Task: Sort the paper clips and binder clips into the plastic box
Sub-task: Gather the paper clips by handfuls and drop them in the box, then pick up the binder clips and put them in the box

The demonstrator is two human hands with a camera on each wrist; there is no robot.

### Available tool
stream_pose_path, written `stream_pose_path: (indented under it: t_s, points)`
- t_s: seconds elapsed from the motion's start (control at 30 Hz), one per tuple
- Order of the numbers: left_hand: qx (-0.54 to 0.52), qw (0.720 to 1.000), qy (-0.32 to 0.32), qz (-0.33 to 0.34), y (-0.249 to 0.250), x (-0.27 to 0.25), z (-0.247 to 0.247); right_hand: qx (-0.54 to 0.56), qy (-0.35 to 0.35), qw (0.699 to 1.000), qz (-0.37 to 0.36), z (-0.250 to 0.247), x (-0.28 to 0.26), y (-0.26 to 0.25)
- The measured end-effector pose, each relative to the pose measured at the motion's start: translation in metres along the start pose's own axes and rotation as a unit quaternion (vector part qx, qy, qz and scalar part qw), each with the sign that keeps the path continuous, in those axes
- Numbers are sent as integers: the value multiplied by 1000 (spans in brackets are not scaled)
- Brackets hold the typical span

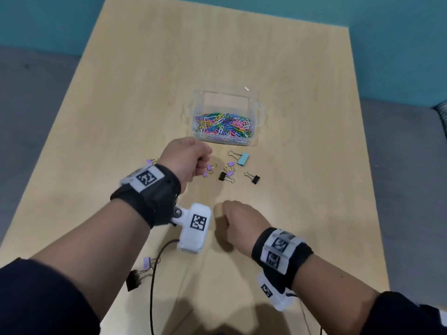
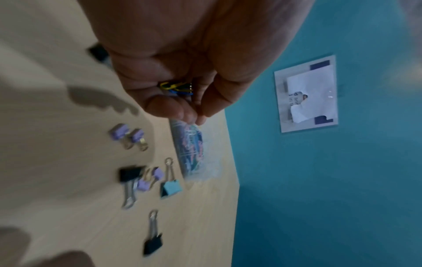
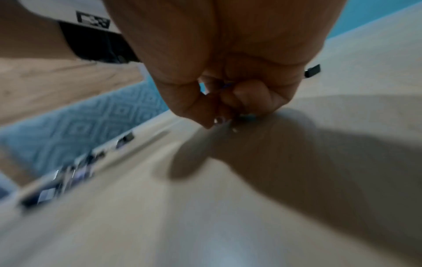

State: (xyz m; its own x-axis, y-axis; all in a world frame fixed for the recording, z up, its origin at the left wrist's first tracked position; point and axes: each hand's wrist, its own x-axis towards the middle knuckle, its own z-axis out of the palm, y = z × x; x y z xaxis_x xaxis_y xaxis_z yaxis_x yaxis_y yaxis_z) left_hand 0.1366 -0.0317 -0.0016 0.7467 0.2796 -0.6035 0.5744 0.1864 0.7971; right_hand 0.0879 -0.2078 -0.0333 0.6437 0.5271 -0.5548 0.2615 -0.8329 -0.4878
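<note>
A clear plastic box (image 1: 254,102) stands mid-table with a heap of coloured paper clips (image 1: 223,126) in it. My left hand (image 1: 193,160) hovers just in front of the box, its fingers curled round yellow, blue and green paper clips (image 2: 175,87). To its right, binder clips lie loose: a light blue one (image 1: 243,158), two black ones (image 1: 255,179) (image 1: 222,176) and several small purple ones (image 1: 231,163). My right hand (image 1: 232,218) is nearer me, low over the table. It is a fist with thin wire clips (image 3: 224,85) showing between the fingers, though that view is blurred.
A purple binder clip (image 1: 146,260) and a dark one (image 1: 133,281) lie near the table's front left, beside a black cable (image 1: 152,286). Another purple clip (image 1: 150,162) sits left of my left wrist. A teal wall with a poster (image 2: 307,94) stands beyond the table.
</note>
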Motion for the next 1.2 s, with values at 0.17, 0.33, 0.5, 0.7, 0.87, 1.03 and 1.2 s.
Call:
stream_pose_path:
  t_s: [0.17,0.33,0.5,0.7,0.87,1.03,1.2]
  points:
    - [51,997,18,61,48,33,7,620,96,768,128,-77,30,1]
    - [53,996,11,75,86,50,23,702,132,694,91,-148,70,-17]
    - [119,992,-43,25,99,45,30,589,110,790,131,-165,95,-32]
    - [109,992,-33,49,92,35,-17,359,210,903,107,-163,72,-8]
    - [275,952,103,92,44,34,-87,73,184,973,123,-123,49,30]
    - [522,846,86,70,-7,24,-114,-88,121,983,106,-76,36,43]
    - [585,794,72,151,-33,21,-99,-162,132,975,72,-50,39,41]
